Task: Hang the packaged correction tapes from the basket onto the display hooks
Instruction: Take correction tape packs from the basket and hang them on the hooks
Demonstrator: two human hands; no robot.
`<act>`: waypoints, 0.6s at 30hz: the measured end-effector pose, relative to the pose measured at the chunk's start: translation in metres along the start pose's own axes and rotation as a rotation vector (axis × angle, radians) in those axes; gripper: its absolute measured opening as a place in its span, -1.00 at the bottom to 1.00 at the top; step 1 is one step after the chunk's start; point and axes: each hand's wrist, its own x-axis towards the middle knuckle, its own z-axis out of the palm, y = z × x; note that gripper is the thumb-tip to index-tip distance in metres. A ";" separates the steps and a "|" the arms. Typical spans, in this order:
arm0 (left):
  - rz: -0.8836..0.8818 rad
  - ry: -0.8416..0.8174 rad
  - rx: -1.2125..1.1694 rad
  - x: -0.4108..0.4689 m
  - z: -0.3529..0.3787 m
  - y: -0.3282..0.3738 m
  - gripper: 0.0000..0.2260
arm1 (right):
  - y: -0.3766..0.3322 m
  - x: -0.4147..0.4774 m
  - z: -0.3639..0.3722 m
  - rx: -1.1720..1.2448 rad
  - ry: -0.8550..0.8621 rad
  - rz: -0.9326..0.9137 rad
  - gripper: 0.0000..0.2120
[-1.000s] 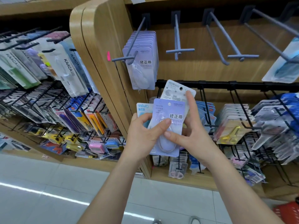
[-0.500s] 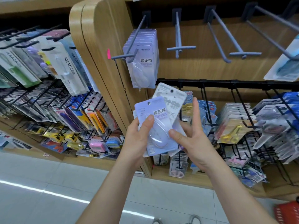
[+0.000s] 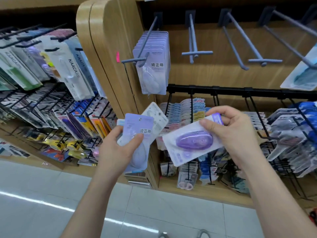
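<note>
Purple tape pack [image 3: 193,141] below-left of right grip [image 3: 236,133], pinched at top | left grip [image 3: 116,152] clasps other packs [image 3: 137,127]

A wooden display shelf [image 3: 109,48] with a rounded left edge carried a row of grey hooks [image 3: 197,53] along its top. On the hook nearest that left edge hung a stack of lilac correction tape packs [image 3: 154,74]. Lower down, a black rail [image 3: 223,91] spanned the shelf, and small carded packs [image 3: 185,110] hung from it in crowded rows. Pale floor tiles [image 3: 51,194] lay beneath.
</note>
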 end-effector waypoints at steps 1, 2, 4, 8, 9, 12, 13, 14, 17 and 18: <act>0.002 -0.036 0.003 0.000 0.001 0.003 -0.95 | -0.005 0.004 0.006 -0.010 -0.023 -0.027 -0.81; -0.003 -0.083 -0.027 0.000 0.004 0.007 -0.95 | -0.010 0.008 0.013 -0.034 -0.050 -0.055 -0.79; -0.050 -0.199 -0.141 -0.002 0.008 0.012 -0.90 | -0.016 0.016 0.029 -0.113 -0.095 -0.106 -0.77; -0.113 -0.351 -0.187 -0.002 0.011 0.014 -0.67 | -0.024 0.025 0.053 -0.289 -0.242 -0.180 -0.73; -0.120 -0.379 -0.183 -0.002 0.010 0.014 -0.67 | -0.025 0.027 0.056 -0.330 -0.266 -0.188 -0.72; -0.140 -0.418 -0.227 -0.003 0.009 0.014 -0.72 | -0.029 0.031 0.064 -0.424 -0.216 -0.214 -0.68; -0.149 -0.409 -0.247 -0.003 0.009 0.014 -0.75 | -0.030 0.031 0.066 -0.420 -0.188 -0.221 -0.69; -0.158 -0.389 -0.268 -0.003 0.010 0.013 -0.77 | -0.032 0.032 0.068 -0.395 -0.157 -0.219 -0.71; -0.182 -0.299 -0.354 -0.006 0.015 0.011 -0.87 | -0.038 0.030 0.061 -0.171 -0.088 -0.081 -0.82; -0.189 -0.261 -0.381 -0.006 0.017 0.011 -0.89 | -0.039 0.027 0.056 -0.059 -0.112 0.003 -0.85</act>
